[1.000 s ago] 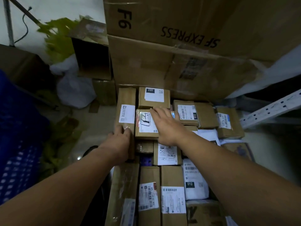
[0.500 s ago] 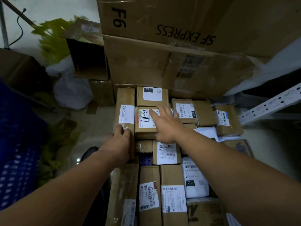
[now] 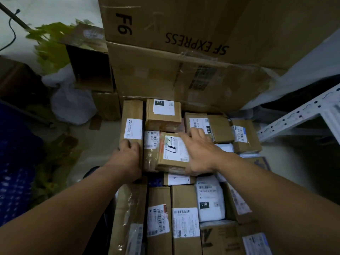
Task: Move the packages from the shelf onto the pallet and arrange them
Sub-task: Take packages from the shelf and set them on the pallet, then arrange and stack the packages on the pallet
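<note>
Along the left edge of the frame sits a blue crate [image 3: 12, 172], dim and blurred. Above it, toward the upper left, are green leaves [image 3: 49, 45], a white plastic bag [image 3: 71, 105] on the floor, and an open cardboard box [image 3: 88, 67] lying on its side just beside the bag.

Left of centre, a tall narrow package [image 3: 132, 122] runs up the frame with a white label across it. The left hand [image 3: 127, 159] grips its near end, fingers curled over the top edge. To its right, touching, is a squat package with a 231 label [image 3: 162, 113], pushed against the big SF EXPRESS carton [image 3: 184, 21] that fills the upper middle.

At the centre, a small labelled package [image 3: 173, 151] lies tilted across the parcels under it, between the two hands. The right hand [image 3: 200, 155] holds this one: straight fingers lie over its far right corner and the thumb hooks its near edge.

Below the hands, in the lower middle, long brown packages lie side by side in a tight row, with a white mailer bag [image 3: 209, 197] marked 010 beside them. Further right, two more brown parcels [image 3: 244, 135] sit close together, and a white slotted shelf upright [image 3: 301, 115] slants across the right edge.
</note>
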